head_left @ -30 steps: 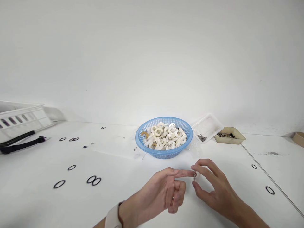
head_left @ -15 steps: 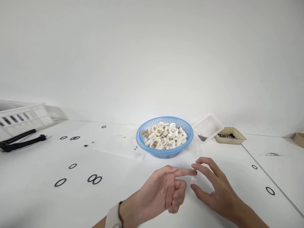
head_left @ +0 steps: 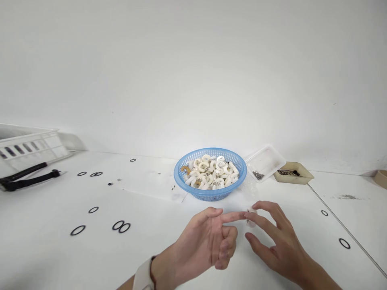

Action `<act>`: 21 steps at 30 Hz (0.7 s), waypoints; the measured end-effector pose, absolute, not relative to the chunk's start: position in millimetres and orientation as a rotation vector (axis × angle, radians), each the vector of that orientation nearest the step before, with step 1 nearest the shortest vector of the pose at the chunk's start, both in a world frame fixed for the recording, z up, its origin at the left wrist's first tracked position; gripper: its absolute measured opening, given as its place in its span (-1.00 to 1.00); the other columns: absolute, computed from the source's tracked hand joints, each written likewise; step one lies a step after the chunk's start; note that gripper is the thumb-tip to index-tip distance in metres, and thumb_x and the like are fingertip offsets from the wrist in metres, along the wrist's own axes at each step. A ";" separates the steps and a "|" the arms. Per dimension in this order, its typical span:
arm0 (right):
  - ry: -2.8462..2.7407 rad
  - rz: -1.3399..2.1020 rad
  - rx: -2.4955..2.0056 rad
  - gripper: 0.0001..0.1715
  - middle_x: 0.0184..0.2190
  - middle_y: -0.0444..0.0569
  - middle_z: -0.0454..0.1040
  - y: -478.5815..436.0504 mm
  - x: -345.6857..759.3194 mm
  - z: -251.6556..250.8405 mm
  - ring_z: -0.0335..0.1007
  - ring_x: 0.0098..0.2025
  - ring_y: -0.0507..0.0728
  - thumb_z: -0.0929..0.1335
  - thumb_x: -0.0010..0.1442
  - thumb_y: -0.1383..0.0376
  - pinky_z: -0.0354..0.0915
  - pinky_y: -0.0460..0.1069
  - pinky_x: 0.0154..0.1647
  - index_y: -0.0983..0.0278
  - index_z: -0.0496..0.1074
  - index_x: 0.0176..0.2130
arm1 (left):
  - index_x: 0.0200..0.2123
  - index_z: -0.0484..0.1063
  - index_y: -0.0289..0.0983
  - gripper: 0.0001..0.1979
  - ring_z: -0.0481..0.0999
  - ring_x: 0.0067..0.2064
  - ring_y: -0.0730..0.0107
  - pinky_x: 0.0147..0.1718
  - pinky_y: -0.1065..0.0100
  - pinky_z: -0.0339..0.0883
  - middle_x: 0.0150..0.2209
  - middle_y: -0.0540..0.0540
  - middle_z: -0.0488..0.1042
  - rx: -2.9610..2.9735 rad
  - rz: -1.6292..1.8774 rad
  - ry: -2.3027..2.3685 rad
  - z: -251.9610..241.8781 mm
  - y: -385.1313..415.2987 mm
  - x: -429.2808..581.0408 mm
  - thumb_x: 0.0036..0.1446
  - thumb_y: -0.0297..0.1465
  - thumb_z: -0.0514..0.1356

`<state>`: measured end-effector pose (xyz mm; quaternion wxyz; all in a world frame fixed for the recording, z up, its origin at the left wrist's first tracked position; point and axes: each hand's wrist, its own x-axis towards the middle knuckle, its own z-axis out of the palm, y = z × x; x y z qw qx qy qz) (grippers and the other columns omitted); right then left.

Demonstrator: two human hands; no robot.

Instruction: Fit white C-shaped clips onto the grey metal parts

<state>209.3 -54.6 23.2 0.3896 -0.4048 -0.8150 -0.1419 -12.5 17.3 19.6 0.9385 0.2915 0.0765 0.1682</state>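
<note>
Both hands meet in front of a blue plastic basket (head_left: 210,197) heaped with small white curved pieces (head_left: 203,166) that have metal bits on them. My left hand (head_left: 208,241) is palm up, its index finger stretched out and its other fingers curled. At that fingertip is a small whitish piece (head_left: 251,221) with a thin metal part, partly hidden by fingers. My right hand (head_left: 279,237) reaches in from the right, with its upper fingertips touching the piece. Its thumb stands apart below.
A clear tray (head_left: 267,161) with metal pins and a cream dish (head_left: 294,178) with wire parts lie right of the basket. Black rings (head_left: 78,230) are scattered over the white table (head_left: 145,257). At left are a white crate (head_left: 33,149) and black straps (head_left: 33,179).
My right hand has shifted slightly right. More of the whitish piece now shows between its fingers, a little higher than before. My left hand has barely moved.
</note>
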 end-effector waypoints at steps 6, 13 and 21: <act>-2.119 -0.444 -1.060 -0.62 0.06 0.21 0.33 -53.5 208.9 24.0 0.35 0.08 0.30 0.33 0.35 0.39 0.49 0.17 -0.06 0.30 0.41 0.14 | 0.21 0.38 -0.45 -0.41 0.23 -0.52 0.39 -0.53 0.37 0.02 -0.52 -0.03 0.39 0.600 0.346 0.193 17.9 19.3 -11.4 0.26 -0.15 0.16; -2.084 -0.460 -1.079 -0.65 0.05 0.19 0.35 -52.9 206.8 24.6 0.37 0.06 0.29 0.33 0.35 0.38 0.49 0.16 -0.06 0.27 0.44 0.12 | 0.24 0.35 -0.45 -0.37 0.20 -0.52 0.39 -0.55 0.37 0.01 -0.52 -0.02 0.38 0.597 0.346 0.182 17.7 17.3 -11.8 0.23 -0.14 0.17; -2.010 -0.372 -1.120 -0.59 0.04 0.17 0.39 -52.4 209.6 21.8 0.41 0.08 0.28 0.32 0.39 0.33 0.51 0.15 -0.05 0.26 0.37 0.20 | 0.27 0.33 -0.43 -0.29 0.16 -0.52 0.40 -0.54 0.36 -0.03 -0.54 0.01 0.34 0.557 0.386 0.218 25.8 17.1 -13.4 0.17 -0.12 0.24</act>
